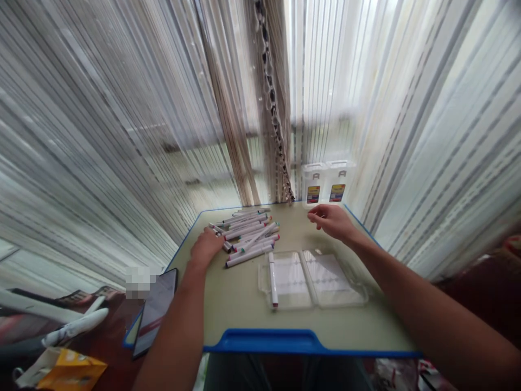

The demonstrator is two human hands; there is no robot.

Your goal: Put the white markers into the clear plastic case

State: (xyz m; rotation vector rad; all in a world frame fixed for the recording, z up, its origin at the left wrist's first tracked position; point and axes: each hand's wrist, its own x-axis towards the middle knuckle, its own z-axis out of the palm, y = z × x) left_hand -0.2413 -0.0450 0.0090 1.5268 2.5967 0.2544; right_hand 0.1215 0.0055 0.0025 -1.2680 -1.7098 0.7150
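Several white markers (252, 252) with coloured ends lie in a loose pile on the table. At the pile's left end, my left hand (207, 245) has its fingers closed around a marker (226, 246); part of the grip is hidden. My right hand (331, 221) hovers above the table's far right part, fingers loosely curled in and nothing visible in them. Below it, a clear plastic case (308, 282) lies opened flat like a book. One white marker (273, 281) lies along the left side of its left half.
Two clear cases with labels (313, 194) stand at the table's far right edge, against the string curtain (244, 108). A tablet or phone (157, 309) lies by the left edge. A blue raised lip (268, 340) runs along the front. A yellow bag (77, 369) is at lower left.
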